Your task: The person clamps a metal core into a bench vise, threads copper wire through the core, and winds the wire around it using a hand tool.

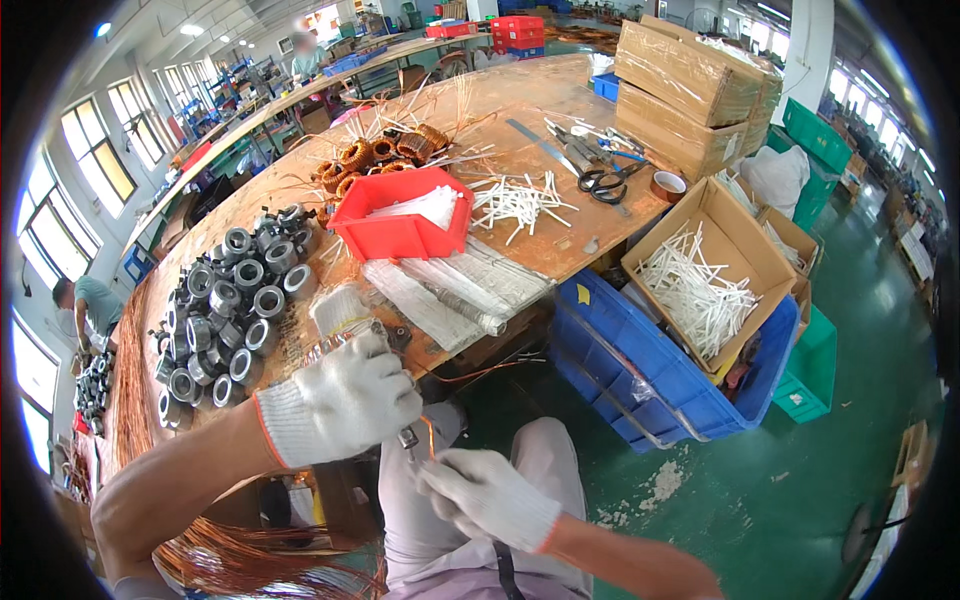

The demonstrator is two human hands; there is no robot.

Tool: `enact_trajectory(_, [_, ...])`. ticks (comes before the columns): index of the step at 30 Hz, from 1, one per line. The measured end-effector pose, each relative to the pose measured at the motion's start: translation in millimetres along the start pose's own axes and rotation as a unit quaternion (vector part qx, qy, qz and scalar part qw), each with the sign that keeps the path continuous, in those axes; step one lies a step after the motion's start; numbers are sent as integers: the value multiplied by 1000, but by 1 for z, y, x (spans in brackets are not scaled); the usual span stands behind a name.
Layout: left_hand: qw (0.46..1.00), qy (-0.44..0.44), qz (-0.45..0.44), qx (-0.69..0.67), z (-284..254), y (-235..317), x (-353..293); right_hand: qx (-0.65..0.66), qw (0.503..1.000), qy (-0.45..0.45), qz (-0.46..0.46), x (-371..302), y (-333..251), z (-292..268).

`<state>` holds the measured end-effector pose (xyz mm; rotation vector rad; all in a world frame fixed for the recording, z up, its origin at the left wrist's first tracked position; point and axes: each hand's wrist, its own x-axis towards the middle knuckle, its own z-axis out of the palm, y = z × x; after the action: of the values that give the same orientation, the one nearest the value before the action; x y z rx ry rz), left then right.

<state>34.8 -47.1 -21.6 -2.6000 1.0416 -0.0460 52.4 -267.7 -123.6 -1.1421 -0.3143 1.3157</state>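
Note:
My left hand (345, 400), in a white knit glove with an orange cuff, is closed at the table's near edge; what it grips is mostly hidden under the fingers. A small metal piece (408, 437) pokes out below it. My right hand (487, 497), gloved alike, is lower and to the right, above my lap. Its fingers are pinched together at the lower end of a short copper wire (431, 436) that runs up toward the left hand. Just beyond the left fist, a metal fixture (375, 330) and a pale wrapped block (338, 308) sit on the table edge.
Grey ring cores (225, 297) are heaped at left. A red bin (405, 213) with white pieces stands mid-table, copper-wound coils (385, 152) behind it. Scissors (602, 186) lie at right. A carton of white tubes (695, 290) rests on a blue crate (640, 385). Copper wire bundles (250, 560) hang lower left.

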Motion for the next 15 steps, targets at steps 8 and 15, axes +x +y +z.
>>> enact_trajectory(8, [998, 10, -6, -59, -3, 18, 0, 115, 993, -18, 15, -9, 9, -7])
enact_trajectory(15, [992, -32, 28, -119, 3, 22, -3, 6, 998, 45, -33, -18, -3, -13])
